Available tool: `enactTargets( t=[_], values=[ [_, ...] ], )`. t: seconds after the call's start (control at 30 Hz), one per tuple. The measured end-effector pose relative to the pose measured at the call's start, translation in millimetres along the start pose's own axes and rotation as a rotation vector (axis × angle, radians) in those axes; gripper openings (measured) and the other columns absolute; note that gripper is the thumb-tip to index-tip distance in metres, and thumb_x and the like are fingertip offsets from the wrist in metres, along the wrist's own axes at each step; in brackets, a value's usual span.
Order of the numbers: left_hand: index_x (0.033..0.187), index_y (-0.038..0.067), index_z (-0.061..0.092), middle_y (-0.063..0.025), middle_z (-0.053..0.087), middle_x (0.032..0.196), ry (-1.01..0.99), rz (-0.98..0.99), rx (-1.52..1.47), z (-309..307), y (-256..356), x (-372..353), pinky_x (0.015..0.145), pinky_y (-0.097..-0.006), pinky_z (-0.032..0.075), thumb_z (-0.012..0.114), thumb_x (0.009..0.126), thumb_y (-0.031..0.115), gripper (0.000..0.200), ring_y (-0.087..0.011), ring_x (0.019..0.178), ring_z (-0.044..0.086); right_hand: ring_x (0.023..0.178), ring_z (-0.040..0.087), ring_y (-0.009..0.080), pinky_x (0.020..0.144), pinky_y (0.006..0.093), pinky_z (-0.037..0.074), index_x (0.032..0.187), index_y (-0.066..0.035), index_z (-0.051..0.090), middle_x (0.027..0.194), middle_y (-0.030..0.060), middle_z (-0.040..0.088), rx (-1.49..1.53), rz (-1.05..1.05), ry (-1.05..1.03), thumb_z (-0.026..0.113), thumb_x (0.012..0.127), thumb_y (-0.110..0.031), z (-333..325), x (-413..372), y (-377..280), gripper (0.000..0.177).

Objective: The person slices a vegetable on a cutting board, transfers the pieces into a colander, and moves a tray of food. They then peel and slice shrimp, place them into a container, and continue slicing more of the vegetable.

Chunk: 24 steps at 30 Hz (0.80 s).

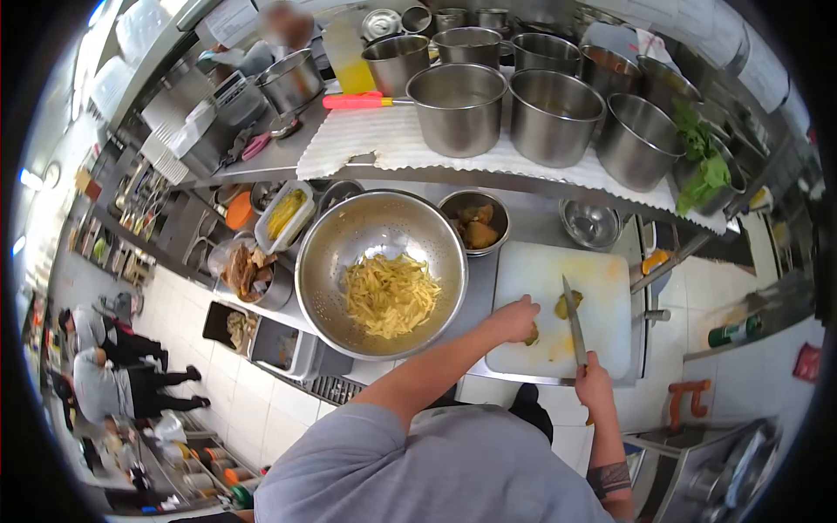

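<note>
My right hand point(595, 383) is wrapped round the handle of a long kitchen knife point(576, 331). Its blade points away from me over a white cutting board point(514, 270), overlapping a yellow-green vegetable piece point(562, 306) near the middle. My left hand point(514, 321) is closed at the board's left side, with a second yellow-green vegetable piece point(532, 338) showing under its fingertips. Left of the board sits a large steel colander point(316, 253) holding a heap of pale yellow strips point(392, 296). Behind stands a steel bowl point(447, 206) of brownish-yellow chunks point(479, 231).
Several steel pots point(458, 113) line the shelf above, beside a red-handled utensil point(353, 101) and leafy greens point(704, 166). A plastic tub point(296, 209) and a pot of brown pieces point(277, 288) stand left of the colander. Two people point(131, 383) are at the far left; another person point(288, 26) is behind the shelf.
</note>
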State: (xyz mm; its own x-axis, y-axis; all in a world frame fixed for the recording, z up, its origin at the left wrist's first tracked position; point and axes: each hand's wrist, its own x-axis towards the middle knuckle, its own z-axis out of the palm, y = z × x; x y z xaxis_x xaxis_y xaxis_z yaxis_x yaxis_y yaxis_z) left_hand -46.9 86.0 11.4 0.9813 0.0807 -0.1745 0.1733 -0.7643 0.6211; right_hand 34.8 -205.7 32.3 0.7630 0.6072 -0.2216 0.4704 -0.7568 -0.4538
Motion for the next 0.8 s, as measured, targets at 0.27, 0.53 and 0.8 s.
enactTargets(
  t=[0.27, 0.53, 0.8],
  values=[
    [0.128, -0.008, 0.055, -0.0318, 0.057, 0.125, 0.280, -0.268, 0.096, 64.7, 15.7, -4.1, 0.094, -0.0531, 0.059, 0.066, 0.096, 0.016, 0.041, -0.0507, 0.111, 0.066, 0.083, 0.071, 0.0524, 0.076, 0.0625, 0.056, 0.120, 0.002, 0.050, 0.085, 0.0303, 0.071, -0.041, -0.186, -0.128, 0.057, 0.100, -0.013, -16.2, 12.9, 5.0, 0.026],
    [0.125, -0.005, 0.058, -0.0330, 0.057, 0.124, 0.540, -0.336, -0.171, 68.0, 43.8, -17.9, 0.097, -0.0540, 0.056, 0.064, 0.094, 0.008, 0.034, -0.0530, 0.110, 0.063, 0.083, 0.072, 0.0501, 0.076, 0.0598, 0.058, 0.119, 0.003, 0.051, 0.086, 0.0298, 0.071, -0.075, -0.212, -0.232, 0.059, 0.099, -0.014, 1.5, 4.5, -28.3, 0.028],
    [0.126, -0.001, 0.060, -0.0308, 0.059, 0.125, 0.654, -0.201, -0.287, 77.4, 31.4, -14.4, 0.100, -0.0529, 0.054, 0.066, 0.091, 0.005, 0.036, -0.0507, 0.112, 0.063, 0.085, 0.070, 0.0523, 0.077, 0.0613, 0.056, 0.126, 0.006, 0.045, 0.086, 0.0322, 0.071, -0.164, -0.188, -0.158, 0.054, 0.098, -0.010, 30.4, -8.6, -49.1, 0.034]
  ],
)
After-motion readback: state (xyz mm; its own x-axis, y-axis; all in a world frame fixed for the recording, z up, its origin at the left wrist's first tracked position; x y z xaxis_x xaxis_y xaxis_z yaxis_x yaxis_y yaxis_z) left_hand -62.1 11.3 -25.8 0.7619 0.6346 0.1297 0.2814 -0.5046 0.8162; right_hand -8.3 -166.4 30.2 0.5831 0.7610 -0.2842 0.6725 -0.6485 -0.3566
